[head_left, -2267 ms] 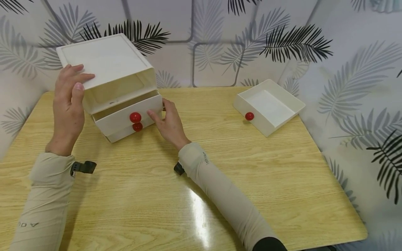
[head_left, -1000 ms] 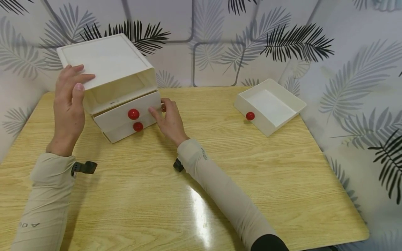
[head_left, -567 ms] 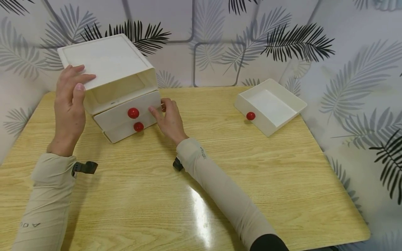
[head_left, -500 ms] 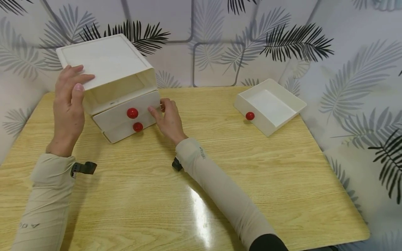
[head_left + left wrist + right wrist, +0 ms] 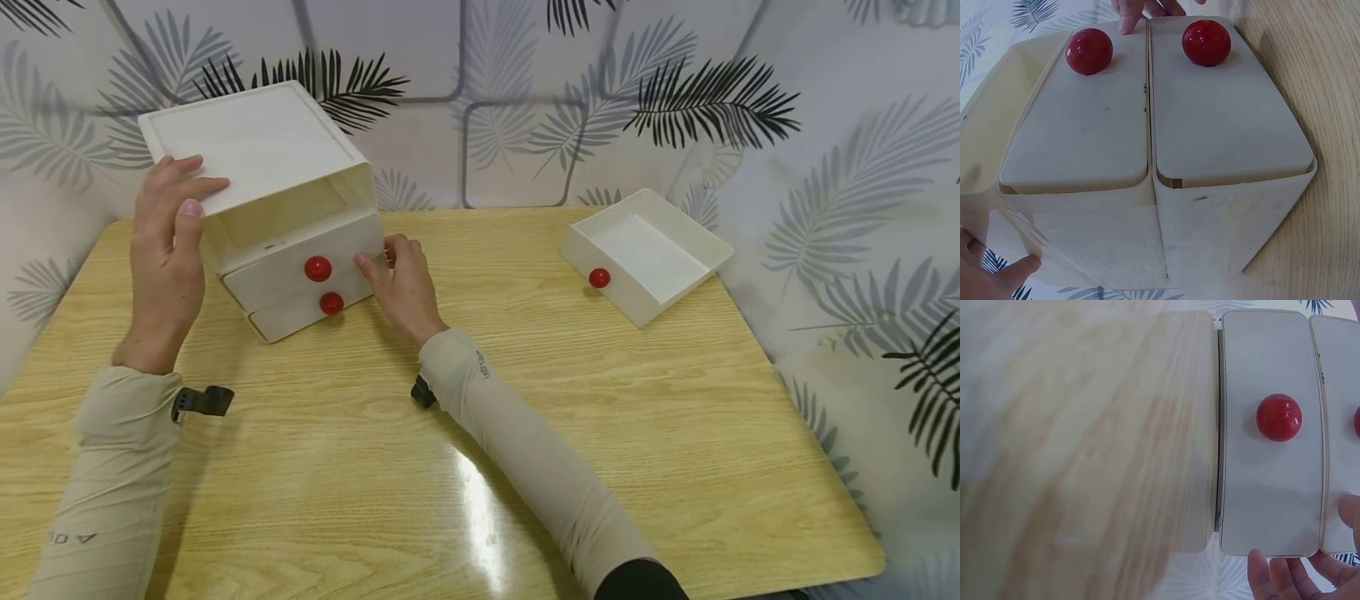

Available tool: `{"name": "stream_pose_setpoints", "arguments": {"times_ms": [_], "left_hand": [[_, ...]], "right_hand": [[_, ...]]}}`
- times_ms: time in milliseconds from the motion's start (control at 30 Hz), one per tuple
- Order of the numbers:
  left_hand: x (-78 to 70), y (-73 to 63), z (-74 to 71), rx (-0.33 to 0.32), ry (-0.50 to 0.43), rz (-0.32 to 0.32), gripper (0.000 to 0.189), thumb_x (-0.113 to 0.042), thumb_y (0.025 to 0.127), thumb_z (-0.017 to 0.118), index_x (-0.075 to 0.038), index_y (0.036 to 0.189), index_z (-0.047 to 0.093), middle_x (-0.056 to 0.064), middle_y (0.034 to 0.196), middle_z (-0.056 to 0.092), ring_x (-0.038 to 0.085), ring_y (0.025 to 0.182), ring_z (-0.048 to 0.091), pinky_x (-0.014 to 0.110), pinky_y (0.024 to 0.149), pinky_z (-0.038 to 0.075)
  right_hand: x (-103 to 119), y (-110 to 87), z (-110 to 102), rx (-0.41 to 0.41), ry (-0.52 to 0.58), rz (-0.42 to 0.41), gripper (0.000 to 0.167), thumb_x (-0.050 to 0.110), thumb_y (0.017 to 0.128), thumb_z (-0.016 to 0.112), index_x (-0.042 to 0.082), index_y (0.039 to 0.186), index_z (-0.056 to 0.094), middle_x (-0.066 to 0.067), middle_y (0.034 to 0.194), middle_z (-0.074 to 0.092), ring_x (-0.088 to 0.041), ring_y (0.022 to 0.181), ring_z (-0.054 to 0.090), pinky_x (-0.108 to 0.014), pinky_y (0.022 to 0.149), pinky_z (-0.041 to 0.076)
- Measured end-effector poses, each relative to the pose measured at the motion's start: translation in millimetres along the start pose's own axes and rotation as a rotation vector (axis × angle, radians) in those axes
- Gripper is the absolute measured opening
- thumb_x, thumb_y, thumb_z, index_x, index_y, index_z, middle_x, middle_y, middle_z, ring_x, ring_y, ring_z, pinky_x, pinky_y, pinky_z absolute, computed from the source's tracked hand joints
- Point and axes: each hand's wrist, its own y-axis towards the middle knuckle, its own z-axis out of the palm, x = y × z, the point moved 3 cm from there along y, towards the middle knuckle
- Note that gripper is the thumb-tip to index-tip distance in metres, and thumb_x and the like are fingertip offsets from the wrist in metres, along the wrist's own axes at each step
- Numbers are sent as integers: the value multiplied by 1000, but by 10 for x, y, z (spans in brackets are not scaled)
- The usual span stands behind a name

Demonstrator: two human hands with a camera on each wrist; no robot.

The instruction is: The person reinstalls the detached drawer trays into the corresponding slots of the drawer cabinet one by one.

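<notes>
A white drawer cabinet (image 5: 255, 142) stands at the table's back left, its top compartment hollow. Below that are a middle drawer (image 5: 270, 279) and a bottom drawer (image 5: 296, 317), each with a red ball knob; both sit nearly flush in the frame. My left hand (image 5: 167, 250) rests on the cabinet's top left corner, fingers over the top, thumb by the side edge. With my right hand (image 5: 408, 292) I hold the right front corner: the thumb presses the middle drawer's face and the fingers bend round the side. In the right wrist view, fingertips (image 5: 1259, 569) show beside the bottom drawer.
A loose white drawer (image 5: 630, 300) with a red knob lies open side up at the table's back right. The wooden table (image 5: 525, 400) reaches back to a leaf-patterned wall (image 5: 517, 75). Black straps (image 5: 202, 400) sit at both wrists.
The middle drawer, which stuck out with its inside showing, has slid back into the cabinet under my right hand. My left hand has stayed on the top corner.
</notes>
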Motion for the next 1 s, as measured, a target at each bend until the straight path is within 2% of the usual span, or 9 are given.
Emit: {"name": "stream_pose_setpoints", "arguments": {"times_ms": [167, 567, 1000], "left_hand": [[3, 2, 6, 0, -3, 1, 45, -25, 106, 40, 5, 126, 68, 14, 153, 54, 20, 157, 30, 31, 130, 14], [-31, -9, -4, 2, -2, -11, 46, -24, 105, 39, 5, 127, 67, 15, 154, 53, 18, 157, 30, 31, 131, 14], [71, 8, -21, 19, 0, -11, 45, -25, 106, 40, 3, 128, 68, 11, 155, 53, 15, 157, 29, 31, 131, 13]], "right_hand": [[2, -1, -1, -8, -11, 6, 45, 39, 104, 61, 6, 133, 56, -11, 122, 56, -23, 112, 55, -29, 88, 47], [2, 0, 16, -7, 0, 19, 45, 39, 103, 62, 6, 134, 55, -12, 122, 56, -27, 115, 56, -30, 87, 47], [-5, 7, -1, -4, -13, 30, 42, 43, 103, 61, 9, 128, 55, -12, 120, 57, -31, 116, 59, -33, 85, 50]]}}
